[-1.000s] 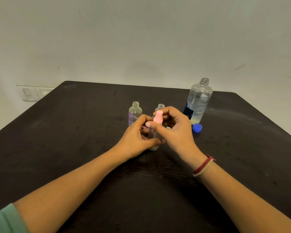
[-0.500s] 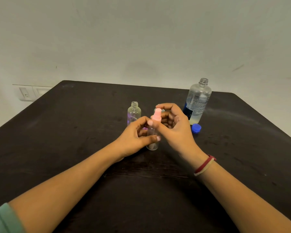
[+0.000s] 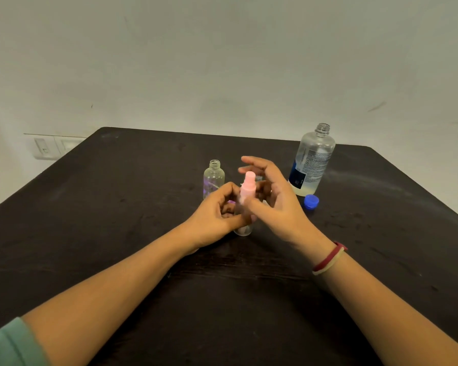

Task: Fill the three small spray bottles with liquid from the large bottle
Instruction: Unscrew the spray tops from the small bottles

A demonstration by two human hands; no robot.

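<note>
A small clear spray bottle (image 3: 243, 229) stands on the black table (image 3: 117, 207) with a pink sprayer top (image 3: 248, 187) on its neck. My left hand (image 3: 214, 215) grips its body from the left. Beside the pink top my right hand (image 3: 275, 199) has its fingers spread and off the top, thumb close to the bottle. A second small bottle (image 3: 214, 178), uncapped, stands behind my left hand. Only a sliver of a third small bottle (image 3: 258, 178) shows behind my right fingers. The large clear bottle (image 3: 313, 159) stands uncapped at the back right, a little pale liquid at its bottom.
The large bottle's blue cap (image 3: 311, 201) lies on the table just in front of it. Something purple (image 3: 231, 202) shows between my left fingers and the second bottle. A wall switch plate (image 3: 44, 147) sits beyond the table's left edge.
My right fingers gripped the pink sprayer top before; now they have lifted off it and spread. My left hand still holds the bottle in the same spot.
</note>
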